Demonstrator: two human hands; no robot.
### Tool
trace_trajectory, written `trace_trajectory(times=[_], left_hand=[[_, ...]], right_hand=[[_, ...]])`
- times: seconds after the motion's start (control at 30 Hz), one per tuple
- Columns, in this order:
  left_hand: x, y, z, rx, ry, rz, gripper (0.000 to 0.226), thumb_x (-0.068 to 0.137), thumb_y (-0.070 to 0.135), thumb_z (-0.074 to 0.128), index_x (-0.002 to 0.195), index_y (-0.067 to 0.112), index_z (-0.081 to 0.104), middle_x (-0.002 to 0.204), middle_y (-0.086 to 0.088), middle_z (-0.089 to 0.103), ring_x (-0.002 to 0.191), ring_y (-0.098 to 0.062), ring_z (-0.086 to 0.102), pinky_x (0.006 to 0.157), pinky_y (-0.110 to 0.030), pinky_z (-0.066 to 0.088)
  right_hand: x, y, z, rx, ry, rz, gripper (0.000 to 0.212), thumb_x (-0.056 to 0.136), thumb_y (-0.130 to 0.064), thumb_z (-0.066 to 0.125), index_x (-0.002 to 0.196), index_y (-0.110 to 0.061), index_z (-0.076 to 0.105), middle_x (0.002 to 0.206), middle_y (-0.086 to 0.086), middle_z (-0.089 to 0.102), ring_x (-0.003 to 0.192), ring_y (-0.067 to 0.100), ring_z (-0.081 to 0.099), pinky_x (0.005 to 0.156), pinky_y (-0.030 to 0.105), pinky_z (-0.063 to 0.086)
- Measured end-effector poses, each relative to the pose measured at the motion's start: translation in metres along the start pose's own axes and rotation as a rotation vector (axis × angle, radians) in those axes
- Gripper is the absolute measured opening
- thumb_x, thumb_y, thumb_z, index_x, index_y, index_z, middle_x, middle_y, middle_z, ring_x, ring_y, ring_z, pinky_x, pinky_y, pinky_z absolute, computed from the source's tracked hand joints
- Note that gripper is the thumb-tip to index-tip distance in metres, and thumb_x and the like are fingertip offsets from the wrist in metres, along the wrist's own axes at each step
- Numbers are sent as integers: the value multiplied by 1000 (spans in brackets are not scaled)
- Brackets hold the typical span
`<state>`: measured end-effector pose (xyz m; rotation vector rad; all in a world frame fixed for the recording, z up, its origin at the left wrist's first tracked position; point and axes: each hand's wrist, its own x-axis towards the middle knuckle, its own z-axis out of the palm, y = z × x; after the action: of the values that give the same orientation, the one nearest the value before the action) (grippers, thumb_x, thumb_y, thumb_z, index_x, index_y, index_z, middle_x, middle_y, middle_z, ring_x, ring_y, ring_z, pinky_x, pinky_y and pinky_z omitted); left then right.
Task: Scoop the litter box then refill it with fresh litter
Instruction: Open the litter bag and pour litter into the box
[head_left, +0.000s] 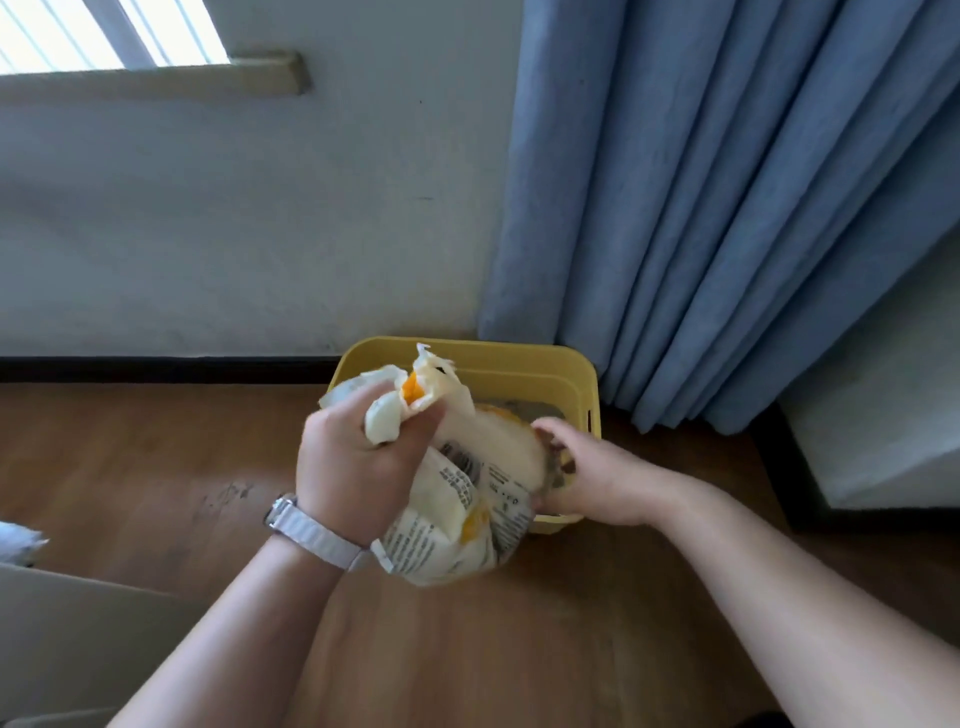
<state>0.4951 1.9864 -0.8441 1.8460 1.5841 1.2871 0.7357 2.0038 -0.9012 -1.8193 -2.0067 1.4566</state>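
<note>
Both your hands are on the litter bag (457, 514), which hangs tilted over the near edge of the yellow litter box (519, 351). Your left hand (358, 467), the one with the pale watch strap (317, 538), is fisted tight round the bunched upper end of the bag, where a patch of orange shows among the cream folds. Your right hand (582, 478) has its fingers curled on the lower end, right at the box's near rim; motion blur hides whether that end is open.

The box sits on the wooden floor (156, 467) against the wall, just beside the blue curtain (727, 208). A strip of grey litter (519, 410) shows inside it behind the bag.

By my reading you are in the refill step, with the scooping done or at least set aside, since no scoop is in sight. I can't see any litter falling.

The next move likely calls for lifting the fisted end higher so the contents slide toward the low end, while your right hand keeps the mouth aimed inside the walls. Pour slowly: the bag's low end rides close to the rim, so a sudden rush could spill onto the floor.
</note>
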Motion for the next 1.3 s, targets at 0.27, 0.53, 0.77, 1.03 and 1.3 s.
trace_trajectory(times=[0.27,0.53,0.77,1.03,1.3], left_hand=[[4,10,-14,-316,75,-161,7,78,29,73,76,23,70,72,-5,70,67,-25,63,63,-47,54],[23,9,-3,-441,89,-220,13,72,33,76,70,24,68,68,6,66,65,-17,59,60,-33,49],[42,14,-8,-258,139,-154,19,77,31,75,77,23,58,74,0,64,66,-17,60,60,-33,51],[50,0,9,32,167,-356,36,72,51,78,78,25,53,79,5,65,73,-16,64,64,-33,52],[52,-16,28,-41,68,-453,40,71,59,76,85,26,58,84,8,70,77,-14,69,69,-39,59]], right_hand=[[4,4,-1,539,-5,95,98,64,-51,85,142,-45,25,138,-4,44,119,21,50,94,40,48],[14,0,8,1265,-31,106,48,79,-5,71,125,-6,59,104,8,73,98,22,67,80,36,53],[17,2,10,1402,-71,34,58,64,-7,78,120,-8,62,109,11,71,106,28,64,90,42,51],[15,6,4,1491,224,57,43,85,3,63,123,-16,59,111,15,72,104,33,67,73,45,55],[4,16,-18,1570,391,-25,40,89,4,56,125,-13,58,111,17,71,103,35,68,78,55,56]])
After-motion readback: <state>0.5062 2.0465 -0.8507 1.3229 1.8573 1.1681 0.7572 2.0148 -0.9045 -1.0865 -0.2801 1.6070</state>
